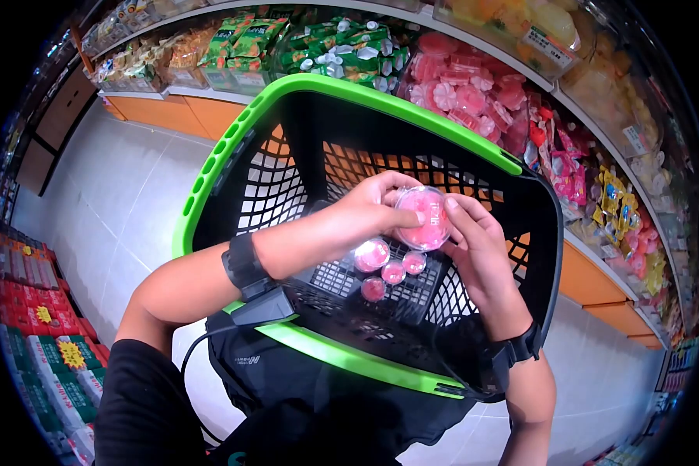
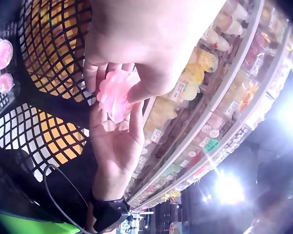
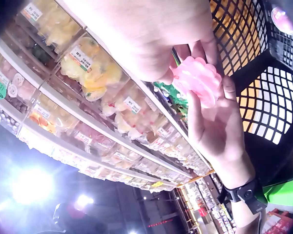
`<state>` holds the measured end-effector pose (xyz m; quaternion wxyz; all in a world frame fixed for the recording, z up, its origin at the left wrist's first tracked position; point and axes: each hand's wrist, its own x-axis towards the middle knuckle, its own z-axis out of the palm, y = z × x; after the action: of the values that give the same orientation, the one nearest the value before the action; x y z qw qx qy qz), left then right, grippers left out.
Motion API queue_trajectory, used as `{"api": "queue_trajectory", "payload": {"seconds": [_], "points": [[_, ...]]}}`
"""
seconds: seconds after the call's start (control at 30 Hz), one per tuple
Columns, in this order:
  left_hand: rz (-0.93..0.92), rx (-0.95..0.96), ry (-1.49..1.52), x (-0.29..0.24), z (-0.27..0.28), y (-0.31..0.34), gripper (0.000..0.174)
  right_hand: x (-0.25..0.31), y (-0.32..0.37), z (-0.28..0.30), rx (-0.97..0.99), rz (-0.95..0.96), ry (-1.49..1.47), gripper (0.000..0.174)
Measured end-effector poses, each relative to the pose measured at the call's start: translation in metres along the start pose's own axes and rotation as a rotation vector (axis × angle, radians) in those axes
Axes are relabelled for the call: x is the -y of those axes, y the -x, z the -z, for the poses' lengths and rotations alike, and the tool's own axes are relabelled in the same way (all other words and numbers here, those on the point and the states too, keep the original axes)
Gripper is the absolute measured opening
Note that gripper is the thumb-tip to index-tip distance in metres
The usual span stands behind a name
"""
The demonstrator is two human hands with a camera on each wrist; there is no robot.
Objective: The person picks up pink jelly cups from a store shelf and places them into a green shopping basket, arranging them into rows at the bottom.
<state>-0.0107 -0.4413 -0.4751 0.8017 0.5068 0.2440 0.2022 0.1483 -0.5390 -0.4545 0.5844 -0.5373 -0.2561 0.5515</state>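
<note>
Tub (image 1: 436, 220), pink, between left hand (image 1: 377, 203) and right hand (image 1: 481, 247), with fingers (image 3: 228, 88) clamped on opposite edges, likely for steadiness; over basket (image 1: 349, 91), above smaller tubs (image 1: 393, 272), perhaps to catch slips.

A black mesh basket (image 1: 326, 85) with a green rim carries a cluster of round pink containers (image 1: 394, 272) low inside it; beyond, a pale-edged shelf (image 1: 229, 96) bears green packets (image 1: 342, 50), then pink flower-shaped containers (image 1: 466, 87) to their right, with yellow packets (image 1: 617, 206) further along
</note>
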Motion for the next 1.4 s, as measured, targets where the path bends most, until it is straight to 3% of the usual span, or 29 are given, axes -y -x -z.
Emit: {"api": "queue_trajectory", "payload": {"seconds": [0.13,0.23,0.33,0.43,0.53,0.57,0.73,0.83,1.07,1.2,1.3,1.4], "points": [[0.065,-0.106,-0.075,0.017,0.016,-0.018,0.042,-0.023,-0.023,0.018,-0.015,-0.071,-0.053,0.028],[0.187,-0.204,0.002,0.045,0.035,-0.041,0.029,-0.064,-0.056,0.042,-0.09,-0.166,-0.051,0.015],[0.343,-0.136,-0.165,0.06,0.04,-0.057,0.03,-0.09,-0.078,0.052,-0.189,-0.29,0.294,0.008],[0.441,0.07,-0.594,0.081,0.044,-0.089,0.034,-0.132,-0.115,0.088,-0.177,-0.289,0.677,0.005],[0.37,0.035,-0.805,0.116,0.05,-0.118,0.034,-0.19,-0.159,0.135,-0.152,-0.303,1.135,0.005],[0.266,0.056,-0.971,0.13,0.054,-0.126,0.035,-0.192,-0.158,0.132,-0.165,-0.298,1.182,0.005],[0.436,0.302,-1.442,0.172,0.063,-0.127,0.062,-0.218,-0.157,0.133,-0.145,-0.332,1.345,0.014],[0.376,0.263,-1.451,0.189,0.067,-0.118,0.06,-0.232,-0.167,0.132,-0.166,-0.321,1.396,0.016],[0.075,0.085,-1.404,0.222,0.094,-0.121,0.016,-0.28,-0.2,0.138,-0.251,-0.343,1.379,0.027],[-0.024,0.039,-1.333,0.241,0.121,-0.135,0.014,-0.327,-0.218,0.162,-0.218,-0.347,1.267,0.028],[0.309,0.013,-1.01,0.215,0.122,-0.134,0.013,-0.338,-0.218,0.171,-0.169,-0.284,1.197,0.028],[0.405,-0.209,-0.886,0.192,0.123,-0.142,0.011,-0.323,-0.212,0.168,-0.085,-0.275,1.171,0.031]]}}
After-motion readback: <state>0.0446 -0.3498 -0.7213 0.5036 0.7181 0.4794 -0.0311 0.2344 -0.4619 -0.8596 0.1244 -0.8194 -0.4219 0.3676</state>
